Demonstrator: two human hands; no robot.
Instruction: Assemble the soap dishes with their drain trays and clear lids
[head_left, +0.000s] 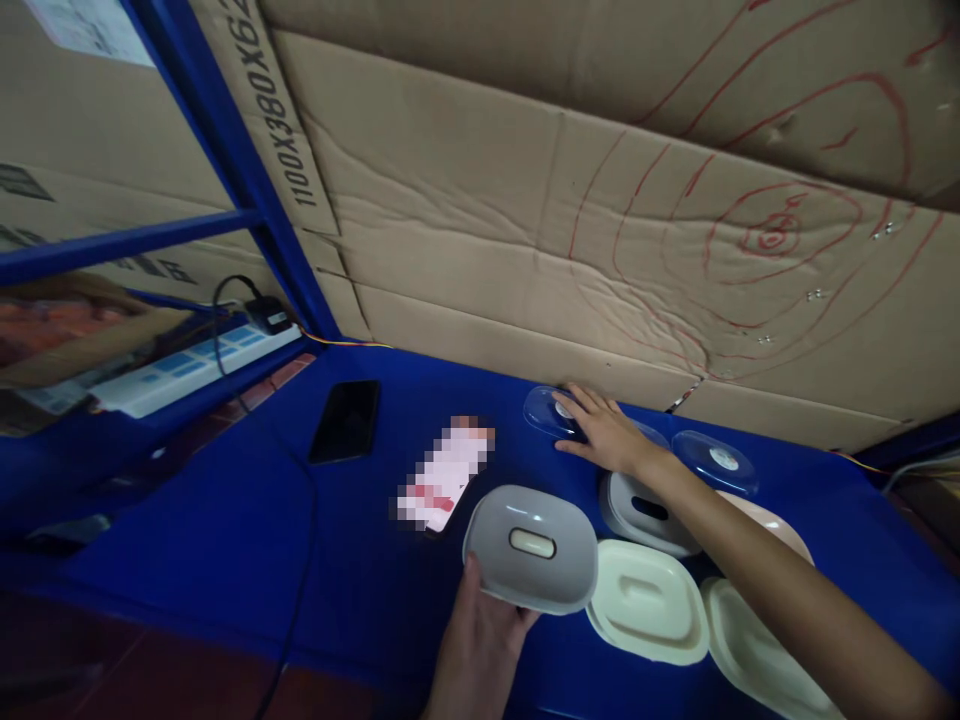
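We clasp a grey oval plastic dish [535, 574] in our left hand's [487, 632] grip, our right hand's [609, 436] grip spread over a clear oval plastic lid [540, 411]

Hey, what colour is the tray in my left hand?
The tray is grey, seen best in the head view.

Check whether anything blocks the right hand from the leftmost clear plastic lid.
Nothing visible does: the right hand spreads over the clear plastic lid, contact unclear. The gray oval dish in the left hand sits lower in view, out of the way.
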